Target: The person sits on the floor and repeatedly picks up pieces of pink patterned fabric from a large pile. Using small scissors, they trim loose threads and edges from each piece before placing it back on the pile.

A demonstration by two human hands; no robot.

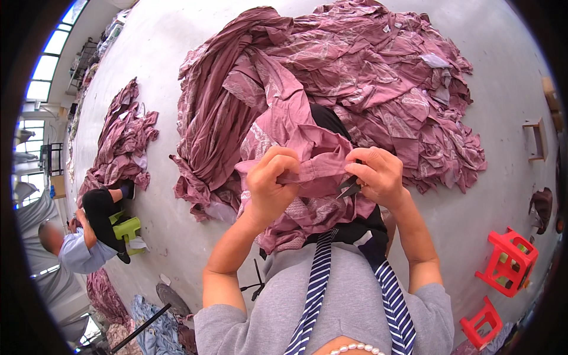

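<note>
Windows point(42, 77) curve up the far left edge of my view. Below them a co-worker point(89, 254) in a pale blue top and dark trousers sits on a green stool point(127, 231), with a smaller heap point(121, 145) of rosy fabric spread on the floor point(157, 53) just beyond. Nearer to me on that side, a black pole point(142, 328) slants across blue fabric point(155, 319).

My left hand point(274, 177) is curled, thumb and fingers gripping the pink cloth point(322, 165). That cloth is stretched between my two hands, above my lap, its patterned folds hanging below my fingers. Striped straps point(316, 284) run down either side of my grey shirt point(349, 278). Past the cloth, the large heap point(367, 77) of the same colour covers much of the floor, with a few white patches showing at its right side.

My right hand point(377, 176) pinches the other end of the cloth between thumb and forefinger, and a dark pointed tool point(349, 188) juts from under those fingers; I cannot tell exactly what it is.

Farther right stand two red stools point(507, 260), with a small wooden stand point(537, 140) beyond them.
</note>
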